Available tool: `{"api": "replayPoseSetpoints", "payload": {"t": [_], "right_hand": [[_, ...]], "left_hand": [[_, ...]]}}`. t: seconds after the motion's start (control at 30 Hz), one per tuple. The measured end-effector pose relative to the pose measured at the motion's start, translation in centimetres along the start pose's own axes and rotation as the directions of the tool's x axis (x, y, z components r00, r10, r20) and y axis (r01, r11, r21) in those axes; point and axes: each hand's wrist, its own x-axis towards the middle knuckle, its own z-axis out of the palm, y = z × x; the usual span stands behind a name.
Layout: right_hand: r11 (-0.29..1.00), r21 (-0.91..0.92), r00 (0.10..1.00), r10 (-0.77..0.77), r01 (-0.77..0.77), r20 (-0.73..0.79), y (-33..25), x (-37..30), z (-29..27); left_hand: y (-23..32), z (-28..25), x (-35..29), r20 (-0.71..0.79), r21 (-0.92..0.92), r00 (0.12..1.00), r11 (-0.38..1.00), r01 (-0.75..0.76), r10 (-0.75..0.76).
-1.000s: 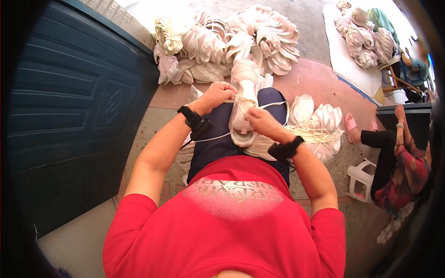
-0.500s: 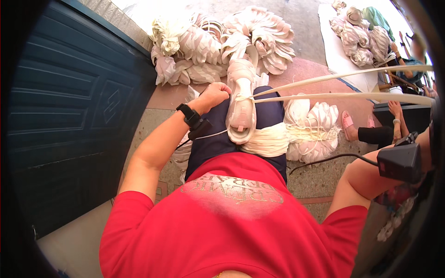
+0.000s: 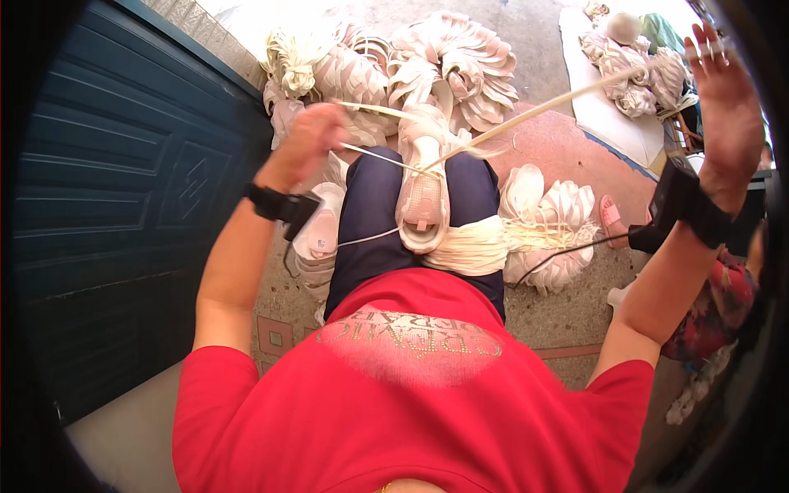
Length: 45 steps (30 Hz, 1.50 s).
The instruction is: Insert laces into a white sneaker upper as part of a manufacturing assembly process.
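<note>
A pale pink sneaker [image 3: 424,201] rests on my lap between my thighs, toe pointing away and heel toward me. White shoelace [image 3: 538,111] comes out of its upper in strands to both sides. My left hand [image 3: 316,135], blurred by motion, is raised left of the toe with fingers closed, and two lace strands run from it to the shoe. My right hand [image 3: 725,107] is lifted far out to the right, palm showing. One taut lace leads up to its fingers, where a pale band crosses them; the exact grip is unclear.
A bundle of cream laces [image 3: 467,246] lies over my right thigh. Pale shoe uppers [image 3: 452,70] are heaped ahead, with another pile [image 3: 551,218] at right and a stack [image 3: 316,238] at left. A dark blue door [image 3: 140,189] stands left. A person's pink slipper [image 3: 611,215] shows at right.
My left hand has moved left and up from the shoe, drawing out lace. My right hand has swung up into view; one lace strand now runs to it where two stretched right before.
</note>
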Motion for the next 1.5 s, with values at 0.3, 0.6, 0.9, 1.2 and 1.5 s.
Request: {"api": "replayPoseSetpoints", "payload": {"t": [0.3, 0.6, 0.9, 1.2, 1.5], "right_hand": [[0.823, -0.242, 0.846, 0.439, -0.514, -0.304, 9.2, -5.8, -20.0], [0.393, -0.899, 0.662, 0.729, -0.192, 0.177, 25.4, -21.1, -8.6], [0.115, -0.986, 0.758, 0.631, 0.119, 0.165, 27.8, -21.8, -6.8], [0.234, -0.963, 0.685, 0.682, 0.131, 0.259, 28.5, -21.1, -7.1], [0.039, -0.845, 0.678, 0.578, 0.533, 0.454, 28.3, -21.9, -5.3]], "left_hand": [[1.9, -21.4, -5.0, -0.685, -0.398, 0.717, 0.89, -0.221, -0.128], [-5.8, 0.6, -0.8, 0.007, 0.27, 0.935, 0.901, 0.339, -0.354], [-9.9, 5.2, -1.1, 0.112, 0.648, 0.976, 0.758, 0.07, -0.186], [-10.9, 5.5, -1.7, -0.044, 0.731, 0.997, 0.682, -0.009, 0.06], [-11.5, 6.5, -1.5, 0.041, 0.907, 0.989, 0.411, -0.096, 0.142]]}}
